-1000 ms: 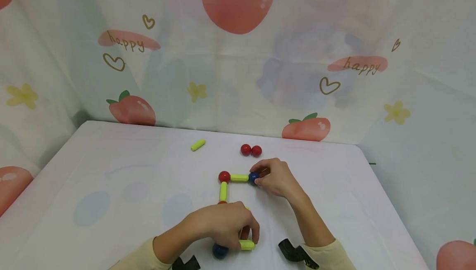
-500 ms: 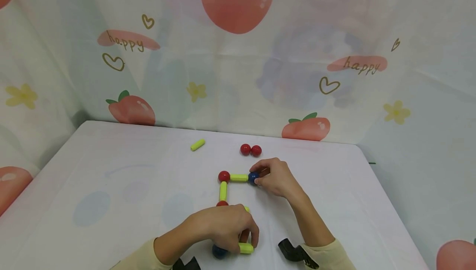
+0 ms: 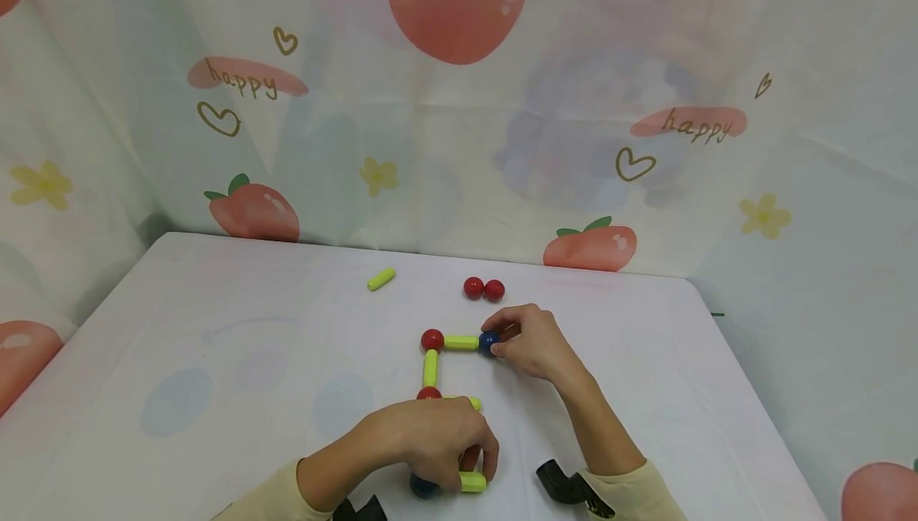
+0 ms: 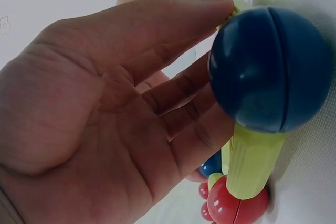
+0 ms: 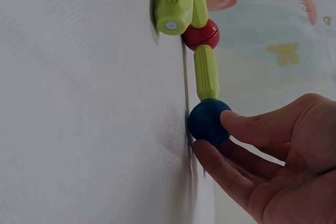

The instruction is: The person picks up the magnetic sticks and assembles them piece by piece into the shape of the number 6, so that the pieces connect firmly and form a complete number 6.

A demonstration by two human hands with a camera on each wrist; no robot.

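My left hand (image 3: pixel 437 435) pinches a yellow-green magnetic rod (image 3: pixel 472 483) low in the head view, to the right of a blue ball (image 3: pixel 423 487). In the left wrist view that blue ball (image 4: pixel 262 72) looms close and largely covers the held rod; another rod (image 4: pixel 255 161) joins it to a red ball. My right hand (image 3: pixel 532 346) grips a second blue ball (image 3: pixel 488 343) between thumb and fingers. From it a rod (image 3: pixel 461 342) runs left to a red ball (image 3: pixel 433 339). Another rod (image 3: pixel 430 368) leads down to a red ball (image 3: pixel 429 393), partly behind my left hand.
A short rod (image 3: pixel 461 403) points right from the middle red ball, with its tip free. Near the back of the white table (image 3: pixel 237 306) lie a loose yellow-green rod (image 3: pixel 382 279) and two red balls (image 3: pixel 484 289) side by side. A patterned curtain (image 3: pixel 445 123) rises behind.
My left hand and its rod have shifted slightly toward me, uncovering more of the middle red ball and its rod. The right hand stays on its blue ball.
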